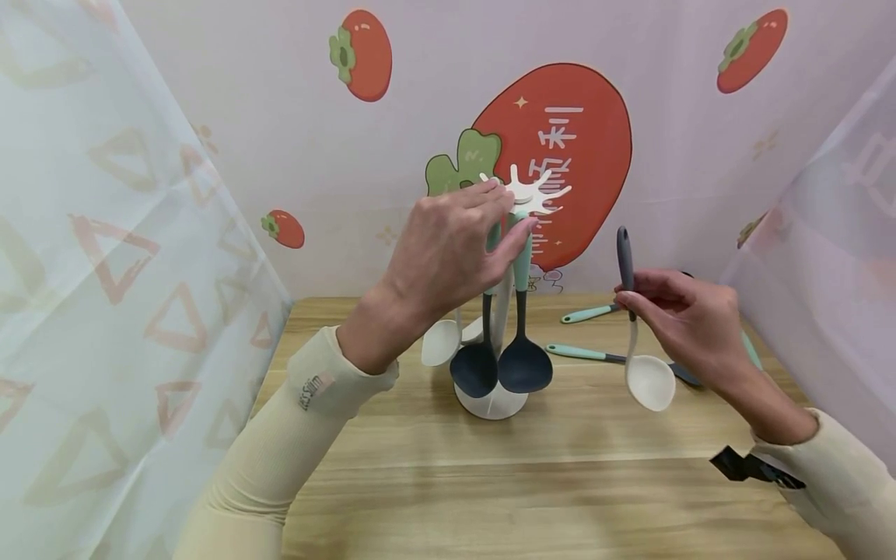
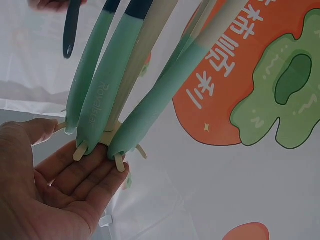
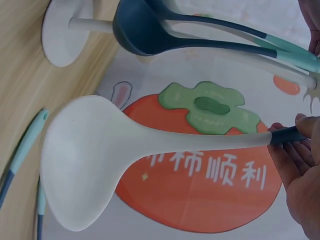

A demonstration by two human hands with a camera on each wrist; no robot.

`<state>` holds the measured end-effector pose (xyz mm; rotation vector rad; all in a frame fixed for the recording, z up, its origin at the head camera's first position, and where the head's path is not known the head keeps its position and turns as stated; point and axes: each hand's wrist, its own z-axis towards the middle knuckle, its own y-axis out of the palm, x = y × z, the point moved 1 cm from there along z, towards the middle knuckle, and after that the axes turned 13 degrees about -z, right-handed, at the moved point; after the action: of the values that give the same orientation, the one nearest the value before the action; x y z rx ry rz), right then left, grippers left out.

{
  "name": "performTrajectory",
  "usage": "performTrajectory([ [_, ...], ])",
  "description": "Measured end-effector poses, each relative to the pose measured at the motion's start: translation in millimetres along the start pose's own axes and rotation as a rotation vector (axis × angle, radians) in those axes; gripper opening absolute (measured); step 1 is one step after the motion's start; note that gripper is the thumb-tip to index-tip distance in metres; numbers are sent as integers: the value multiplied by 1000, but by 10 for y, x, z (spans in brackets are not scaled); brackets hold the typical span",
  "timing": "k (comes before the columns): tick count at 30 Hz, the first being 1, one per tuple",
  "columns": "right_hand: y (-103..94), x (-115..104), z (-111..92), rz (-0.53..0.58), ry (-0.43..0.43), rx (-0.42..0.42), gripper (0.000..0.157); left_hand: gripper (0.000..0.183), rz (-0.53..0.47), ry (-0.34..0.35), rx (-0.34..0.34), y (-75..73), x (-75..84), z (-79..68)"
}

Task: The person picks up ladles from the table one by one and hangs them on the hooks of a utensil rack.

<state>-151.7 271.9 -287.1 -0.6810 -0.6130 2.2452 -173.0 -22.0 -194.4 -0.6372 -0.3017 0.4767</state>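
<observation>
One white ladle (image 1: 651, 383) hangs bowl-down from your right hand (image 1: 689, 327), your thumb and fingers pinching its dark grey handle (image 1: 624, 253) near the end that meets the white shaft. You hold it to the right of the white utensil stand (image 1: 490, 406), apart from it. Your left hand (image 1: 455, 241) is at the stand's pronged top (image 1: 532, 194), fingers extended against it and thumb spread away from them, at the tip of a prong. Below, two dark ladles (image 1: 525, 364) hang side by side, their mint handles threaded on the prongs, with a white-headed utensil (image 1: 441, 343) to their left. Beyond your right hand, mint-handled utensils (image 1: 577, 352) lie on the wooden table (image 1: 560, 498), partly hidden by that hand. A persimmon-printed backdrop (image 1: 266, 78) rises behind the table.
</observation>
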Motion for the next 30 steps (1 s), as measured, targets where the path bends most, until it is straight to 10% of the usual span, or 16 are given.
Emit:
performTrajectory([
  [30,52,-507,414,50,-139,-9,45,34,17,-31,-35,-13,8,0],
])
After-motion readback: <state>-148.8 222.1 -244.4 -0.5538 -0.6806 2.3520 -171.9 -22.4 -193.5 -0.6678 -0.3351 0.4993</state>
